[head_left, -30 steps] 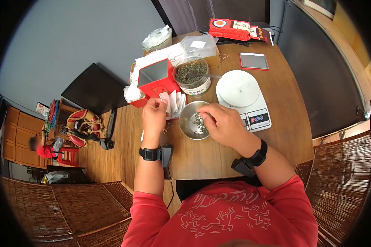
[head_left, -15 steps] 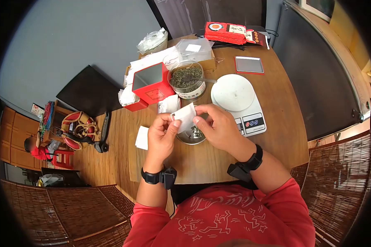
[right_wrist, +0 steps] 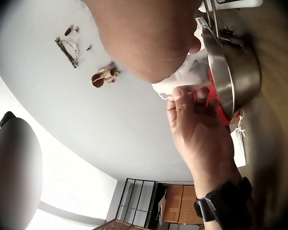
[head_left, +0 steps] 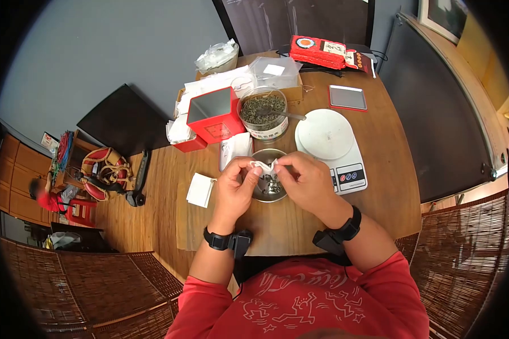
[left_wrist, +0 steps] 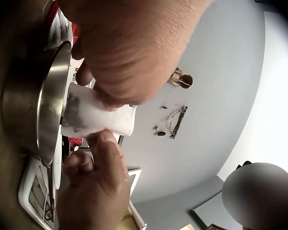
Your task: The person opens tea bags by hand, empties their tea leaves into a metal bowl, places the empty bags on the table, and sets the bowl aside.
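A small white pouch (left_wrist: 93,112) hangs between both hands, its lower part dark with leaves showing through. The left hand (head_left: 234,189) pinches one side of its top edge and the right hand (head_left: 311,183) pinches the other. Under the hands is a steel bowl (head_left: 268,196) with loose dark leaves in it. In the right wrist view the pouch (right_wrist: 182,76) is beside the bowl (right_wrist: 245,74), a thin white string at its top. A clear round tub of dried leaves (head_left: 263,110) with a spoon stands behind the bowl.
A white scale (head_left: 326,135) stands right of the bowl. Left of it lie flat white pouches (head_left: 200,190); behind are a red box (head_left: 212,116), more white pouches (head_left: 237,146) and a red packet (head_left: 322,52). Another person in red (head_left: 51,200) is at far left.
The right hand has left the bowl's inside and now holds the pouch's edge. Both hands have brought the pouch upright over the bowl.
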### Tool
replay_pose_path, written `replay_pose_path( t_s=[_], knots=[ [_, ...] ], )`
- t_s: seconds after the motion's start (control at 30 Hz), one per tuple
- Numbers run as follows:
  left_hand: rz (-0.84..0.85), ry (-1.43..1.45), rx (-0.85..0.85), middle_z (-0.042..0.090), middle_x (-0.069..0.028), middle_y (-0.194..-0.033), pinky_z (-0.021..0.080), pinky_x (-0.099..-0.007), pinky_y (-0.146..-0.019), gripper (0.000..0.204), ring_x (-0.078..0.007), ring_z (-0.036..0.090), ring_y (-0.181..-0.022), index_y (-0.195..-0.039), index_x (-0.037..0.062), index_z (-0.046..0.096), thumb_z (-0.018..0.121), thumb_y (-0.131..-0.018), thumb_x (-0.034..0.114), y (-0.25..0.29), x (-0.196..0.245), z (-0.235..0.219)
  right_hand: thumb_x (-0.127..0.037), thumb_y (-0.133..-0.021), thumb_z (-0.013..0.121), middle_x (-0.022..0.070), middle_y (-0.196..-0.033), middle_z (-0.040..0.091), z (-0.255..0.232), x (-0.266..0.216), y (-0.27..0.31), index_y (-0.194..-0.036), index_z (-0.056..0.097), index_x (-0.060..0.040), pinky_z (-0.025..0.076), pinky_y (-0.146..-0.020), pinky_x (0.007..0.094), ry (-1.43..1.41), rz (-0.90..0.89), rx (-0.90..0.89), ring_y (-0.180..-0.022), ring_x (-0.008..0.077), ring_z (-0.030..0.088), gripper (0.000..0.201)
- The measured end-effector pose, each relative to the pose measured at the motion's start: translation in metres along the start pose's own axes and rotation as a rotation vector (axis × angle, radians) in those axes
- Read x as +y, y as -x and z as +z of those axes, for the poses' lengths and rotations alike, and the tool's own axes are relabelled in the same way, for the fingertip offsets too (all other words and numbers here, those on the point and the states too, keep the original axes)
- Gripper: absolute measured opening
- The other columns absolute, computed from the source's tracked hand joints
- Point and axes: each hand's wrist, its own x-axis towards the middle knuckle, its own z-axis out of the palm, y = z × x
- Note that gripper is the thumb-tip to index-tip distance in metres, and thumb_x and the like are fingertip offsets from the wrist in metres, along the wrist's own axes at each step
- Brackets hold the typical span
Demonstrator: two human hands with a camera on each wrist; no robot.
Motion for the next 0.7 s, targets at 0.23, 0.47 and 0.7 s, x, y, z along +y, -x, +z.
replay_pose_path(
  t_s=[0.23, 0.47, 0.7],
  knots=[
    [-0.04, 0.039, 0.093, 0.069, 0.0018, -0.095, 0.051, -0.0231, -0.075, 0.01, -0.0054, 0.06, -0.083, -0.11, 0.0024, 0.068, 0.07, -0.103, 0.01, 0.005, -0.004, 0.001, -0.012, -0.089, 0.079, 0.0082, -0.081, 0.072, -0.006, -0.003, -0.005, -0.095, 0.073, -0.0076, 0.051, -0.054, 0.0346, 0.055, 0.154, 0.072, -0.058, 0.0201, 0.065, 0.009],
    [-0.037, -0.16, 0.141, 0.069, -0.0042, -0.116, 0.049, -0.0272, -0.09, 0.022, -0.0103, 0.06, -0.099, -0.124, 0.0019, 0.066, 0.068, -0.104, 0.011, 0.004, -0.013, -0.004, -0.011, -0.09, 0.078, 0.0075, -0.082, 0.071, -0.001, -0.002, -0.002, -0.097, 0.072, -0.0071, 0.051, -0.054, 0.0334, 0.031, 0.079, 0.039, -0.059, 0.019, 0.065, 0.01],
    [0.022, -0.252, 0.119, 0.073, -0.0106, -0.103, 0.051, -0.0399, -0.091, 0.013, -0.029, 0.067, -0.099, -0.107, 0.0037, 0.071, 0.073, -0.097, 0.011, 0.004, -0.013, -0.005, -0.011, -0.091, 0.078, 0.0071, -0.082, 0.071, 0.002, 0.001, 0.0, -0.097, 0.071, -0.0063, 0.05, -0.053, 0.033, 0.029, 0.065, 0.026, -0.058, 0.0185, 0.064, 0.011]
  ],
)
